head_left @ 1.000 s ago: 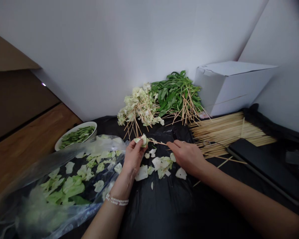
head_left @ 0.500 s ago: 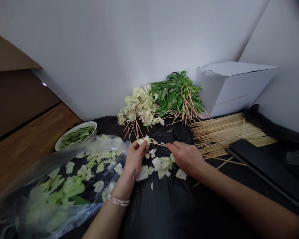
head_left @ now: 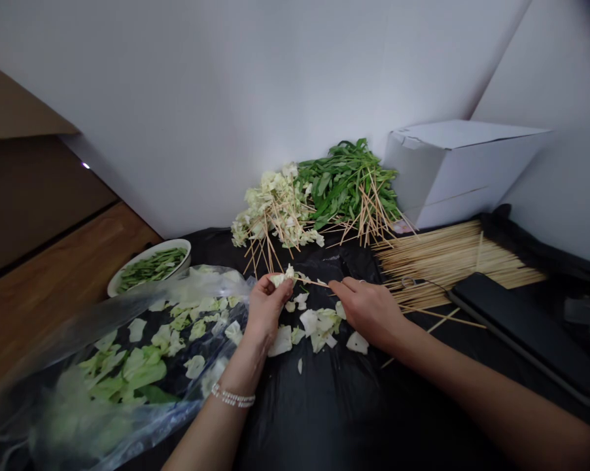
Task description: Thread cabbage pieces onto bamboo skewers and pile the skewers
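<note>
"Over the black plastic sheet [head_left: 319,412], what are the hands doing?"

"The left hand [head_left: 265,307] pinches a pale, crinkled cabbage leaf [head_left: 281,279] between thumb and fingers. The right hand [head_left: 366,307] curls round a thin wooden skewer [head_left: 313,282], its straight shaft running across to the leaf."

"Does it go through?"

"I can't tell; the fingers hide that part."

"And just below?"

"Loose cabbage pieces [head_left: 319,327], some stiff and white, others thin and greenish, lie on the sheet, which is smooth with a dull sheen."

"What's on the left?"

"A filmy, slack clear plastic bag [head_left: 54,347] with broad, curling leaves [head_left: 142,367] in it. Beyond that, a glossy white bowl [head_left: 112,282] holds slim green pieces [head_left: 152,267]."

"Farther back?"

"Two heaps near the wall [head_left: 275,78]: ruffled, cream-coloured skewered cabbage [head_left: 270,203], and beside it long, narrow green leaves [head_left: 341,176] with sticks poking out."

"And on the right?"

"A spread of straight, bare skewers [head_left: 437,255], mostly parallel, near a flat-sided white box [head_left: 462,176]."
</note>
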`<state>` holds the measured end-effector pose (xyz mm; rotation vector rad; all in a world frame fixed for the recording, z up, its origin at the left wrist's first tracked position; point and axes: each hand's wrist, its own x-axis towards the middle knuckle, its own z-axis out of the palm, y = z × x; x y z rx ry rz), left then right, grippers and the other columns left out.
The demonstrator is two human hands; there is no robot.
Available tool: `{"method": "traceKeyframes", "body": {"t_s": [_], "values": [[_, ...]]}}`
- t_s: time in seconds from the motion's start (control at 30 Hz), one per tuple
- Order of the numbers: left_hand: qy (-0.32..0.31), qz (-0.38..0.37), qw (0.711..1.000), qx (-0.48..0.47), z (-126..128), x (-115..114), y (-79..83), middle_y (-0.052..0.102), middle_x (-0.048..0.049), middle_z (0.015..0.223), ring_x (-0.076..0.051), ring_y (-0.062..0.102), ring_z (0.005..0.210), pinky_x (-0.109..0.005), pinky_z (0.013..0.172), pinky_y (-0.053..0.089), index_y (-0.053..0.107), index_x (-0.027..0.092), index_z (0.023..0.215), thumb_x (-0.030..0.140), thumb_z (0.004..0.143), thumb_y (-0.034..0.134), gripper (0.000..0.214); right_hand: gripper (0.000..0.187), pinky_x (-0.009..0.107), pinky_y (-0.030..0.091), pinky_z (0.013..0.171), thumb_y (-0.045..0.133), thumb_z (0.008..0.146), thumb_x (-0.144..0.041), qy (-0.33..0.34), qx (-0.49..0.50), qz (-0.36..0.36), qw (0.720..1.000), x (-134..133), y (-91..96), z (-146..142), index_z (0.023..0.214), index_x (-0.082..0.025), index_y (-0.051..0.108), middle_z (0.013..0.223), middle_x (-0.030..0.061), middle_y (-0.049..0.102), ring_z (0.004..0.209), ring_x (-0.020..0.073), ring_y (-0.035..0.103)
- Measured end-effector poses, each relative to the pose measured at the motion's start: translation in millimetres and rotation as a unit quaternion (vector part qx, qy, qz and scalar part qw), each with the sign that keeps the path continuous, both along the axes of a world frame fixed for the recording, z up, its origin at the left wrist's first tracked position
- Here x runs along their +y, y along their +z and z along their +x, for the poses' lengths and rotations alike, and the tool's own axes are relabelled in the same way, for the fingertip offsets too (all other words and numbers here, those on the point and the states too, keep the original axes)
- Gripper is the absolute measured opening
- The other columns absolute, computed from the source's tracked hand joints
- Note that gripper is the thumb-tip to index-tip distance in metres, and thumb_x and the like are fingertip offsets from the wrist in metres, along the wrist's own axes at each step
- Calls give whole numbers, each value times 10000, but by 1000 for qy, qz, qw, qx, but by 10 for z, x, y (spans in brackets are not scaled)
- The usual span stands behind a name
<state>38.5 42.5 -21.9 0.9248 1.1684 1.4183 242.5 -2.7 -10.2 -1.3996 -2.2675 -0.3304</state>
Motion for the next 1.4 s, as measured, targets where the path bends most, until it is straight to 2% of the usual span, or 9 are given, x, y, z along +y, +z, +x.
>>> {"method": "traceKeyframes", "body": {"t_s": [0.3,0.57,0.7,0.83,0.9,1.0,1.1,1.27,1.4], "values": [[5,43,996,76,36,-54,35,625,24,643,-102,553,566,-226,585,457,634,173,800,281,632,820,274,304,293,232,545,437,883,-73,-10,-13,-37,999,-12,2,-16,1065,-167,662,824,38,657,643,138,545],[17,51,990,130,47,-50,32,592,49,603,-95,532,536,-207,536,420,629,166,815,292,639,799,275,267,310,230,544,453,866,-87,-24,-17,-153,988,-31,68,-49,1037,-183,634,895,37,671,660,155,584],[13,54,989,136,67,-65,56,604,43,602,-97,531,525,-205,518,407,633,170,783,284,636,803,252,282,303,264,560,437,857,-53,-24,-24,-142,989,-39,75,-55,1022,-177,629,900,49,663,704,159,593],[4,45,994,99,89,-78,76,639,31,643,-90,545,541,-203,546,446,638,165,789,283,608,839,295,286,290,302,595,431,866,-46,-21,-10,-107,994,-21,33,-49,1033,-173,625,898,53,651,757,163,593],[-4,26,999,42,93,-74,88,667,14,693,-98,585,587,-219,600,495,644,162,797,327,616,846,318,275,292,299,591,427,873,-57,-20,5,-99,995,1,6,-38,1029,-170,623,890,50,646,732,161,584],[-10,-29,995,-91,76,-52,114,702,-15,759,-129,654,677,-289,711,561,638,160,783,375,699,798,281,269,291,292,584,411,881,-65,-13,32,-91,995,38,-29,-18,1019,-166,618,879,49,640,702,155,571],[21,-81,982,-171,33,-10,139,709,-21,741,-132,680,681,-311,736,578,625,155,783,264,826,695,135,267,290,293,587,384,897,-76,-6,58,-80,995,65,-57,-7,1011,-163,609,864,52,638,702,157,564],[91,-116,969,-198,-39,56,176,688,-8,685,-119,685,655,-296,714,583,609,155,775,181,950,504,206,262,291,294,588,359,910,-93,-6,84,-72,994,82,-75,-1,985,-165,599,856,57,648,736,166,579],[68,-114,974,-185,-41,37,228,669,-8,665,-114,668,622,-256,640,572,642,151,806,267,952,522,221,269,290,286,575,360,904,-95,-7,85,-79,993,78,-65,-1,988,-176,603,868,55,661,739,166,591]]}}
